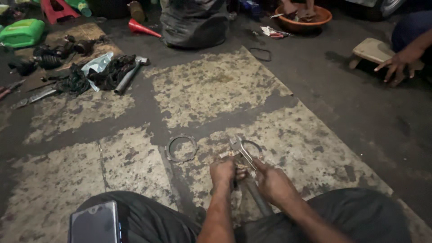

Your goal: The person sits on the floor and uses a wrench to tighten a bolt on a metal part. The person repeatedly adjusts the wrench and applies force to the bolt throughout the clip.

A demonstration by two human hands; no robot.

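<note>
Toothed ring (181, 149) lies just left, hammer (129, 74) well beyond; your right hand (272, 182) is clenched round the pliers (246, 159), left hand (223, 172) fisted on a small part, too hidden to identify.

Toothed ring (181, 149) left of pliers (241, 150)

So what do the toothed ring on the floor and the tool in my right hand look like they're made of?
Toothed grey ring: likely steel, dull and grimy, thin with notched edges. Long grey plier-like tool in right hand: apparently bare metal, slightly shiny jaws.
</note>
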